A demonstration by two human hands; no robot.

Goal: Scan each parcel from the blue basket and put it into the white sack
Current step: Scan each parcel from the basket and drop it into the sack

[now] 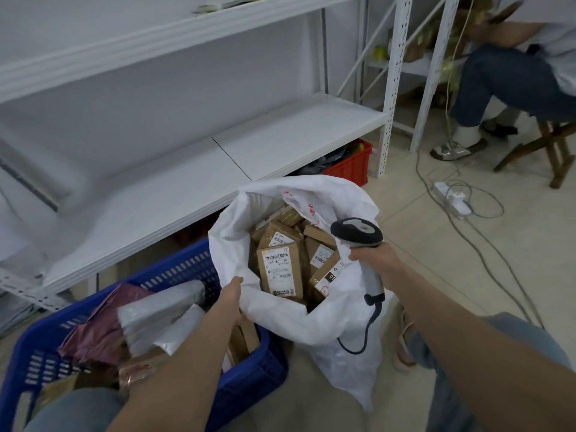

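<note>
The left hand [230,296] pinches the white sack [280,310] by its near rim with curled fingers, apparently to keep the mouth open. The right hand [374,260] wraps its fingers round a barcode scanner [357,233] above it. The sack stands on the floor holding labelled brown parcels [280,269]; the blue basket [249,385] touching it holds grey and maroon mailers [156,310].

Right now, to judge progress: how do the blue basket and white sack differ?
The blue basket holds mostly grey and maroon mailers; the white sack holds brown labelled boxes. The basket is rigid, slotted plastic; the sack is limp, its rim gripped by the left hand. Both hold parcels.
</note>
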